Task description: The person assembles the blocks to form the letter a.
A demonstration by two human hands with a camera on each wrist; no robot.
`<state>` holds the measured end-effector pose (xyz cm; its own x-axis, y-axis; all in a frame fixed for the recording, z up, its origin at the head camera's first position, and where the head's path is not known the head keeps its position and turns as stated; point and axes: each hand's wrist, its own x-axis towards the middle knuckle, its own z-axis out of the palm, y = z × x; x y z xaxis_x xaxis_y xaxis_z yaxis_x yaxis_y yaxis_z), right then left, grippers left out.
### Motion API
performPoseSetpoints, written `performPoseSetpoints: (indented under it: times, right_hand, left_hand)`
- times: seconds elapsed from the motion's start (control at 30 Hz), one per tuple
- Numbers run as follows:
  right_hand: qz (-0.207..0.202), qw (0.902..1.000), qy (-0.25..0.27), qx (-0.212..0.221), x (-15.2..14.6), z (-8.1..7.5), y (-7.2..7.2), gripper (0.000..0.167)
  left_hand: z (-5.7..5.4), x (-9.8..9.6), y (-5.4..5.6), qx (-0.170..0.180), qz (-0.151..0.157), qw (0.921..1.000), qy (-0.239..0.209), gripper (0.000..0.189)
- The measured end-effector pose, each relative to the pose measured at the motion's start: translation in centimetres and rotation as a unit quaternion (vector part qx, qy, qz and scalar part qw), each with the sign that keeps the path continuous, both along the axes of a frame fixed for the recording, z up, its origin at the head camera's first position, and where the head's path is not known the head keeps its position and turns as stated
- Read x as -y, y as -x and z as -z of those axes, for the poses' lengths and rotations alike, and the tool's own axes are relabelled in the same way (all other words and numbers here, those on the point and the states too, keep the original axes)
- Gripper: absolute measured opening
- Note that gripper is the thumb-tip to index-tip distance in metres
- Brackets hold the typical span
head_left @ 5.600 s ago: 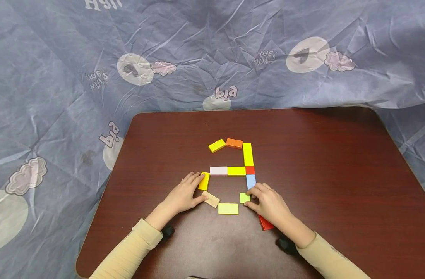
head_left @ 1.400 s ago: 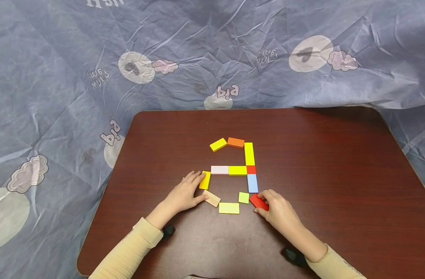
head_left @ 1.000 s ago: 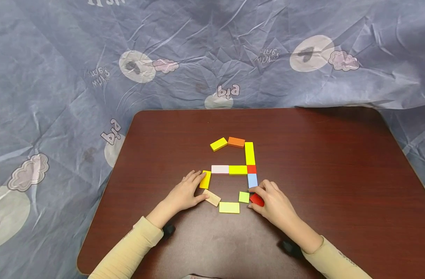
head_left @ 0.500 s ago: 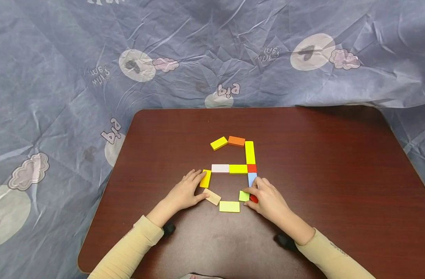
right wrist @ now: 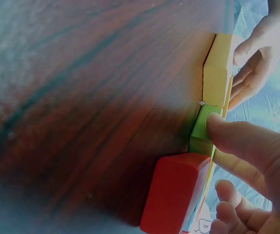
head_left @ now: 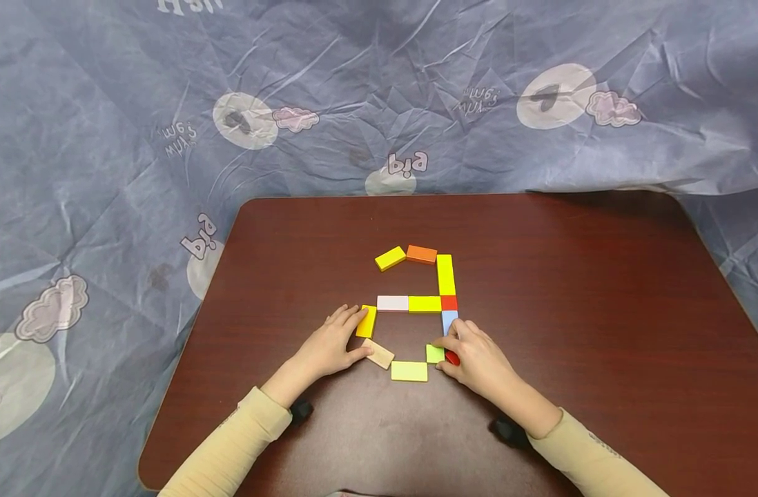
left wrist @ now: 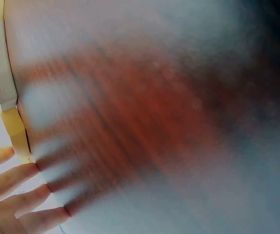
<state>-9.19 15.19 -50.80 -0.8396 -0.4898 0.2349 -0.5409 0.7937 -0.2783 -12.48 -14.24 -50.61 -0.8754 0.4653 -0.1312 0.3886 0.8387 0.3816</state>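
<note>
Near edge: two cream sleeves are stretched in over the brown table.
Right hand: the green block is pinched between thumb and forefinger of the right hand; the other fingers are curled in.
Green block: it is seen at the lower right of the outline – its corner set by the pale yellow block, with the big red block just beside it, partly hidden.
Left hand: the fingers of the left hand are spread, nothing gripped; the wooden block is touched by the thumb, the left yellow block by fingertips.
Right side: the blue block is partly covered by the right hand.
Middle row: the white block, yellow bar and small red block are laid end to end.
Top: the tall yellow block, orange block and slanted yellow block are arranged as a hook.
Behind: a printed grey-blue cloth is hung.
</note>
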Motion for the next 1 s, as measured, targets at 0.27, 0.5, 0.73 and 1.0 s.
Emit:
performPoseSetpoints:
  times: [0.27, 0.5, 0.73, 1.0]
  right_hand:
    - [0.000, 1.0000, -0.005, 0.004, -0.1, 0.1, -0.2, 0.035]
    - [-0.005, 1.0000, 0.003, -0.007, -0.1, 0.0, -0.1, 0.035]
    - [-0.005, 0.9999, 0.009, -0.001, -0.1, 0.1, -0.2, 0.036]
    - [0.063, 0.9966, 0.036, 0.039, -0.6, -0.4, -1.1, 0.042]
  left_hand:
    - [0.2, 0.0, -0.2, 0.000, 0.000, 1.0000, 0.002, 0.076]
    - [0.2, -0.1, 0.0, -0.004, 0.003, 1.0000, 0.002, 0.076]
    - [0.1, -0.1, 0.1, -0.007, 0.005, 1.0000, 0.004, 0.076]
    - [0.3, -0.1, 0.0, -0.004, 0.001, 1.0000, 0.003, 0.076]
